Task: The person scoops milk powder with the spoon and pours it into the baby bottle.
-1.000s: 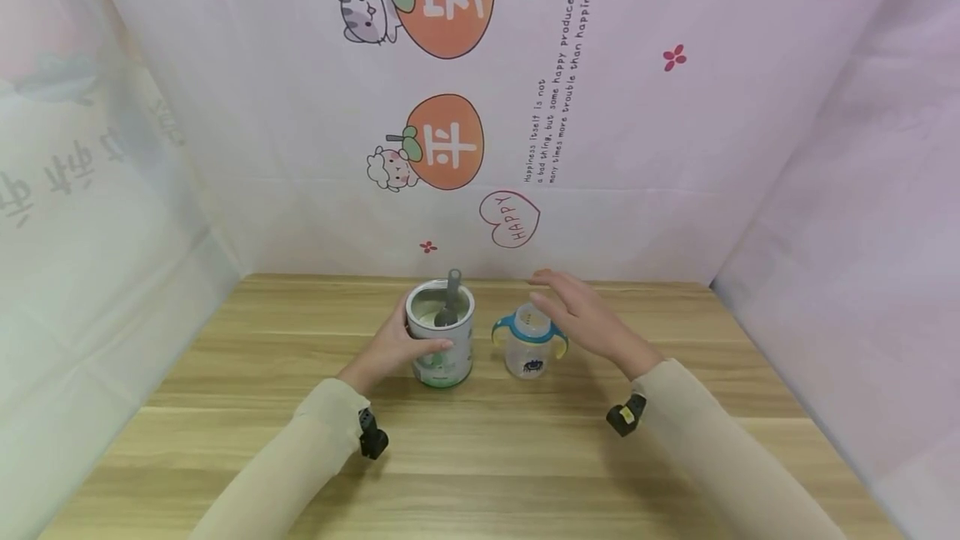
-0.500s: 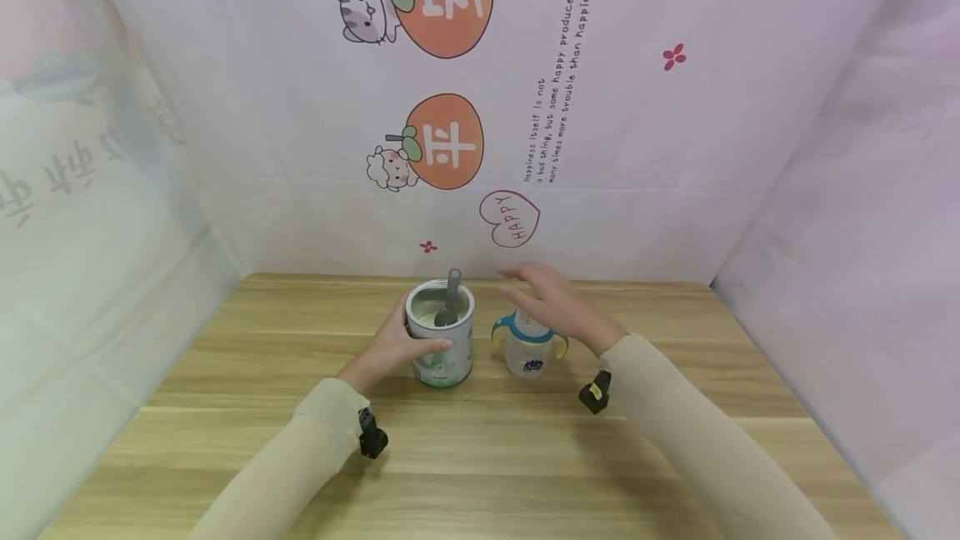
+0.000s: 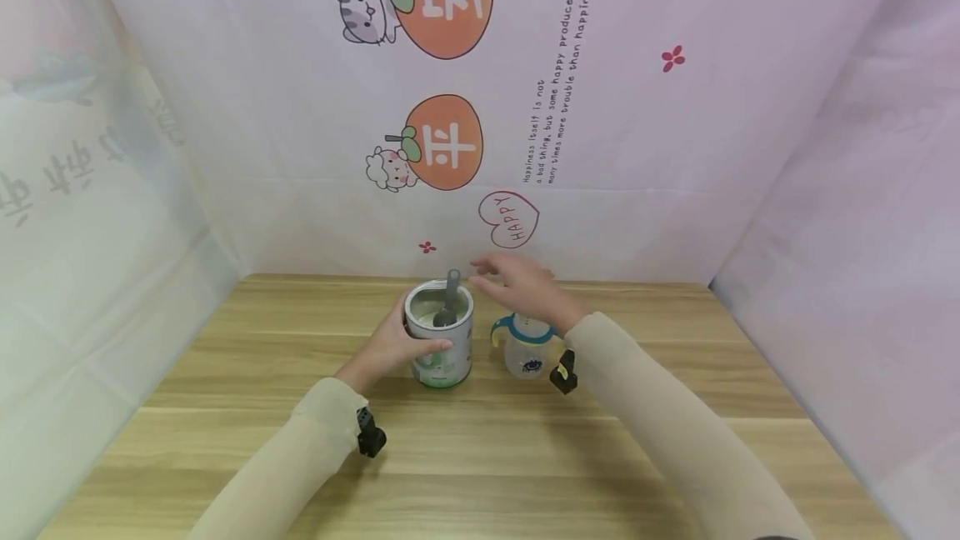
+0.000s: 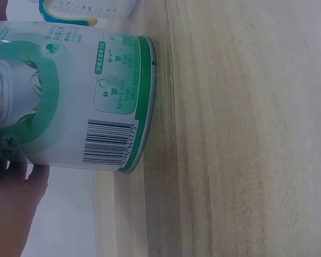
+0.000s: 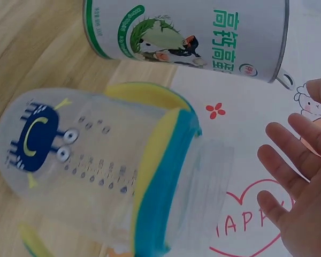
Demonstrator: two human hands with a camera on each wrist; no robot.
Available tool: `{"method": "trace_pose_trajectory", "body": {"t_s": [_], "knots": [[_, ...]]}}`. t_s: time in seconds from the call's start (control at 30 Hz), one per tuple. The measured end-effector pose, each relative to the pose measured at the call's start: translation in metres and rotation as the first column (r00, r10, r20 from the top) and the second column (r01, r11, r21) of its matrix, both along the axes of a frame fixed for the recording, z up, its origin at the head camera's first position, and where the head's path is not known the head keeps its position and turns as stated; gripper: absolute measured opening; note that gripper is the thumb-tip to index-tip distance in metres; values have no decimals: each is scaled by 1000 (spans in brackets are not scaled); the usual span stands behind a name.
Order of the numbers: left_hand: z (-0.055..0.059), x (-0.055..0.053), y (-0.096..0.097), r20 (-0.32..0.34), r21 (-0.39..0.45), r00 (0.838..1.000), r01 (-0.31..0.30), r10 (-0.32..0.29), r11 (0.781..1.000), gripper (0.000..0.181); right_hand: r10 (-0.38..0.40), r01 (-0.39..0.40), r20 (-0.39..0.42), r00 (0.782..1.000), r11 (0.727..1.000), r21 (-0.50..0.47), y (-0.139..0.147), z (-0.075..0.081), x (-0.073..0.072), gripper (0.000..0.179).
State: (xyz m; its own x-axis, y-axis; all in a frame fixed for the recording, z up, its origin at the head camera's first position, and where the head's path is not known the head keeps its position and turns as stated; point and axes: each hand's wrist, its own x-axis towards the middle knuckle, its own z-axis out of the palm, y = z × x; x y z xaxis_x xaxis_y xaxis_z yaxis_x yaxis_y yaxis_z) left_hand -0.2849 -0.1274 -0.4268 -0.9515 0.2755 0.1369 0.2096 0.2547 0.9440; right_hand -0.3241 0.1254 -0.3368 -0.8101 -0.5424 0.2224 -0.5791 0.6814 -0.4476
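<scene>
My L hand (image 3: 393, 342) grips can (image 3: 444, 367); spoon (image 3: 452, 294) sticks up from it, near-vert., just L of my R hand (image 3: 521, 283), the nearer one, loose & empty.

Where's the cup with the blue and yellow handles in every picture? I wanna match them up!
Head: the cup is a bit below and right of the middle, its top partly hidden by the right hand.
Left wrist: the cup peeks in at the top edge, cut off.
Right wrist: the cup looks big and sideways, on the left.
Shared landmark: the white and green can, in all three.
</scene>
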Motion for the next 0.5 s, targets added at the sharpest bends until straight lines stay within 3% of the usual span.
{"method": "trace_pose_trajectory", "body": {"t_s": [0.03, 0.2, 0.27, 0.5], "knots": [[4, 3, 1, 5, 3, 1000, 4, -5, 1000, 102, 5, -5, 4, 1000, 1000, -3, -2, 0, -1, 45], [5, 4, 1, 6, 3, 1000, -1, 1, 1000, 102, 23, -23, 8, 1000, 1000, -19, -13, -2, -8, 44], [0, 1, 0, 5, -5, 1000, -14, 14, 1000, 102, 18, -18, -1, 1000, 1000, -10, -18, -2, -10, 44], [-3, 0, 0, -22, 5, 1000, -4, 4, 1000, 100, 1, 5, -70, 998, 997, 79, -33, -3, -16, 41]]}}
